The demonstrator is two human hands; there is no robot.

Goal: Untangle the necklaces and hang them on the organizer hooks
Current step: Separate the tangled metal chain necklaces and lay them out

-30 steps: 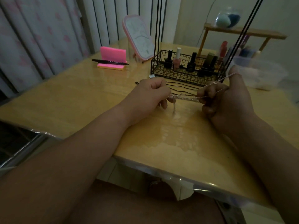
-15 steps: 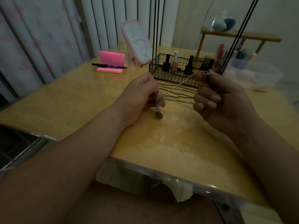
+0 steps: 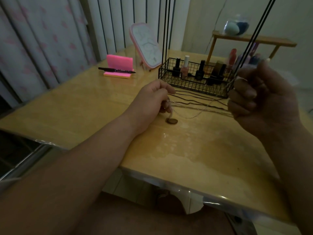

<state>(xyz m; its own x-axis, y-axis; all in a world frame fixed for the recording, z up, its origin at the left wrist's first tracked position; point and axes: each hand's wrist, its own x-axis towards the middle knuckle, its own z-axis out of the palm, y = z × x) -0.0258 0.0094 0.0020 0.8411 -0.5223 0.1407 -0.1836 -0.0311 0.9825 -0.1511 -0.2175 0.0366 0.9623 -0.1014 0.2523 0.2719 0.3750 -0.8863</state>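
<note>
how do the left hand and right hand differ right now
The left hand sits low by the table, pinching chains with a round pendant hanging beneath; the right hand is held higher, near the wire basket. The left hand shows its back; the right hand shows its curled fingers. Both hold the same silver chains.

Dim room: glossy wooden table point(image 3: 81, 107), pink-patterned curtain point(image 3: 33, 48) at left, white dark-striped panels point(image 3: 122, 22) at far side, plain pale wall point(image 3: 199, 19) far right, small wooden shelf point(image 3: 264, 40) there, pale tiled floor point(image 3: 133, 185) below.
</note>
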